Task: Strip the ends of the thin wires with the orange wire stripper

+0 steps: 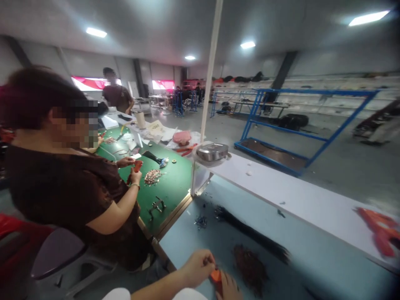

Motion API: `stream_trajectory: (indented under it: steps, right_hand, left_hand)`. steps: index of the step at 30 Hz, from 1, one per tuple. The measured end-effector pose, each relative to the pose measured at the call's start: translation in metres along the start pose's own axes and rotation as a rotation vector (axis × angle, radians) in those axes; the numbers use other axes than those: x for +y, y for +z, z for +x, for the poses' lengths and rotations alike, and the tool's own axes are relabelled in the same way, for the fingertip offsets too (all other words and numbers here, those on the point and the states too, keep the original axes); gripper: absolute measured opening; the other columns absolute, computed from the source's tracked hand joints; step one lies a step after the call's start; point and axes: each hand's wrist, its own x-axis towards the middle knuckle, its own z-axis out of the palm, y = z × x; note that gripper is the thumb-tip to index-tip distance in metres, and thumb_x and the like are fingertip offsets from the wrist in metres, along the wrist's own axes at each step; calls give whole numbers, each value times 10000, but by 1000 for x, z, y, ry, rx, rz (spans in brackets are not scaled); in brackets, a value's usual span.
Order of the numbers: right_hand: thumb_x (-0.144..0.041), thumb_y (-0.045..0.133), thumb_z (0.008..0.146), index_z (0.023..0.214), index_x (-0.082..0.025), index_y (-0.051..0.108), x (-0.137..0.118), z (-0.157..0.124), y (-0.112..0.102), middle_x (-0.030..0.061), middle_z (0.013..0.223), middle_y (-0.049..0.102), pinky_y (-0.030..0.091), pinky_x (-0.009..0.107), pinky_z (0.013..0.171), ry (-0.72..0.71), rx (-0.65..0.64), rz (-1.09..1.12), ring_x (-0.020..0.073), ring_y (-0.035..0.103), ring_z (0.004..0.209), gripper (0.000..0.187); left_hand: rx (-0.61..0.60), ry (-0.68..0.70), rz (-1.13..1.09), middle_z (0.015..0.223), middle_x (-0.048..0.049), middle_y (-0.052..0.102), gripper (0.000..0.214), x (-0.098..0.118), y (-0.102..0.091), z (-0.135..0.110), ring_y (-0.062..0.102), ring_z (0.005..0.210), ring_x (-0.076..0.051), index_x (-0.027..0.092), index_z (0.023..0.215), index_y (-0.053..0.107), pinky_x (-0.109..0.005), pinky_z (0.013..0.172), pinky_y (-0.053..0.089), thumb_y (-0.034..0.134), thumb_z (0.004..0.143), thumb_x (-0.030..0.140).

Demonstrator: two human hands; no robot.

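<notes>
My left hand sits at the bottom edge of the pale blue table, fingers pinched together on a small dark piece I cannot make out. My right hand is just beside it, closed around an orange tool. A heap of small brown parts lies right of my hands. Behind that runs a long bundle of black strands, with a small cluster of dark bits near its left end.
A co-worker in a dark brown shirt sits at the left at a green mat, holding an orange tool by a pile of small parts. A white shelf carries a metal dish and red-orange pliers. A blue rack stands behind.
</notes>
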Motion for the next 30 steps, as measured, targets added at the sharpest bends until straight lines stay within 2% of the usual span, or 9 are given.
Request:
stream_trajectory:
  steps: [3, 4, 6, 9, 12, 15, 19, 24, 30]
  right_hand:
    - [-82, 553, 560, 994, -134, 653, -28, -13, -62, 178, 1052, 659, 406, 493, 894, 193, -27, 389, 391, 560, 1074, 448]
    - [-76, 562, 542, 926, -110, 650, -35, -14, -81, 177, 997, 661, 382, 491, 909, 256, -65, 614, 396, 548, 1064, 396]
    - [-122, 558, 577, 840, -139, 629, -36, -13, -105, 97, 881, 672, 410, 400, 882, 370, -91, 817, 310, 577, 980, 273]
    - [-152, 504, 628, 868, -146, 589, -13, -21, -107, 56, 840, 660, 450, 326, 815, 550, -88, 1119, 220, 600, 880, 255]
    - [-164, 434, 625, 967, -152, 540, 5, -50, -103, 57, 866, 661, 484, 319, 772, 626, -62, 1397, 177, 632, 798, 358]
    - [-167, 442, 609, 1009, -158, 502, 6, -79, -114, 55, 869, 656, 500, 338, 744, 606, -25, 1666, 170, 638, 739, 405]
    - [-201, 582, 685, 973, -145, 503, 2, -101, -140, 25, 755, 620, 491, 327, 680, 514, -35, 2006, 157, 613, 652, 304]
    - [-290, 642, 769, 1000, -132, 518, -2, -112, -166, 27, 766, 602, 490, 323, 674, 429, -228, 2103, 149, 609, 657, 307]
    - [-346, 661, 774, 1014, -129, 529, -13, -111, -178, 17, 757, 588, 499, 332, 637, 370, -405, 2157, 155, 606, 644, 350]
  left_hand:
    - [34, 97, -24, 512, 60, 466, 79, 20, -2, 2, 424, 485, -73, 153, 664, 529, -197, 502, 334, 522, 712, 215]
    - [79, 155, -22, 514, 49, 488, 102, 26, -3, 3, 438, 490, -77, 152, 641, 530, -202, 511, 351, 537, 701, 234]
    - [44, 140, -31, 560, 37, 528, 129, 35, -3, 8, 457, 527, -79, 156, 678, 544, -205, 553, 373, 534, 715, 279]
    - [-24, 72, -39, 628, 29, 563, 194, 36, 3, 18, 499, 587, -85, 160, 806, 550, -207, 609, 400, 538, 744, 344]
    - [-58, 74, -61, 608, 31, 566, 240, 36, 12, 19, 527, 583, -89, 156, 848, 558, -203, 603, 416, 579, 741, 369]
    - [-75, 131, -78, 578, 31, 566, 240, 41, 19, 13, 531, 547, -86, 147, 846, 577, -193, 563, 416, 613, 733, 355]
    - [-77, 223, 12, 635, 16, 587, 192, 52, 25, 4, 545, 580, -84, 148, 819, 593, -191, 577, 421, 607, 761, 331]
    - [0, 371, 147, 683, 7, 594, 127, 62, 27, -7, 504, 594, -82, 156, 788, 615, -199, 590, 412, 586, 787, 279]
    - [48, 388, 92, 667, 5, 601, 134, 68, 27, -17, 490, 566, -79, 159, 800, 639, -190, 549, 397, 590, 790, 283]
